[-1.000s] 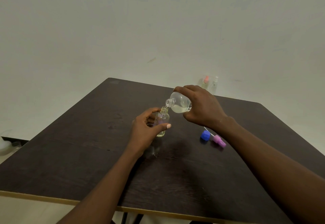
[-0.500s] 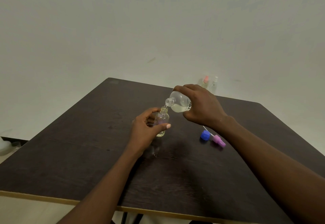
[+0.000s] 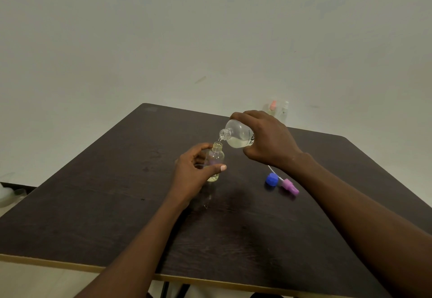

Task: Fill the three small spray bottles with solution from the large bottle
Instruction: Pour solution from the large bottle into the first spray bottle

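My right hand [image 3: 266,141] grips the large clear bottle [image 3: 238,136], tilted on its side with its open mouth pointing left and down. A thin stream of pale yellowish solution falls from it into the open neck of a small clear bottle [image 3: 216,158]. That small bottle stands upright on the dark table [image 3: 117,204], and my left hand [image 3: 194,173] holds it with fingers and thumb curled round it. A little liquid sits at its bottom. Two other small spray bottles, one with a pink top [image 3: 271,108] and one clear [image 3: 284,110], stand at the table's far edge.
A blue cap [image 3: 271,179] and a purple spray head [image 3: 289,186] with a white tube lie on the table right of the small bottle, under my right forearm. A pale wall rises behind the table. Pale containers [image 3: 9,194] sit low at the far left.
The large bottle has lifted a little and stays tilted over the small bottle's neck. Both hands keep their hold.
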